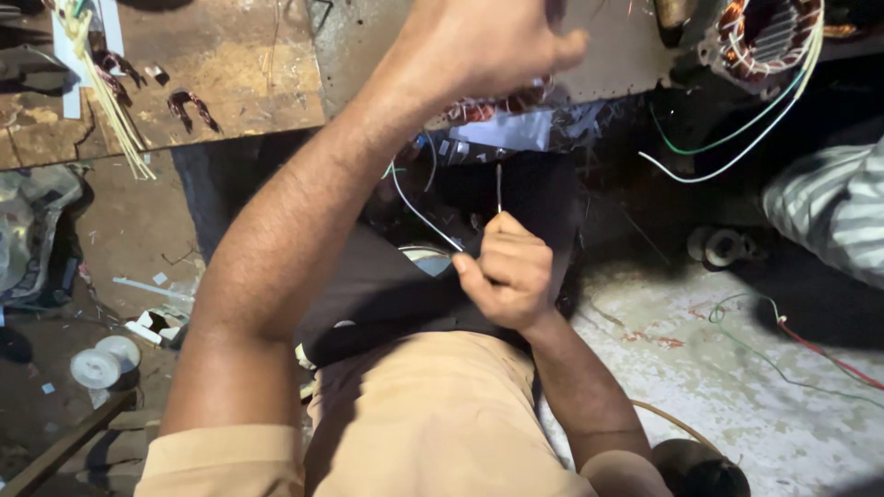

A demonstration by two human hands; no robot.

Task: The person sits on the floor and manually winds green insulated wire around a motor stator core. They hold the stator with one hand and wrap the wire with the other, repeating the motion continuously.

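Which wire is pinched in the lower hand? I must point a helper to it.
Start at the dark cloth over the person's lap. The right hand rests there, pinching a thin white wire that curves up-left toward the raised left hand. Unlike the green and red wires on the floor, it is held.

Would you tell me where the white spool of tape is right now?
In the head view, the white spool lies low on the left, on the dirty floor, beside the person's raised left arm and below the rusty workboard.

head cam | looks steeply down, close over hands (502,267) | single view
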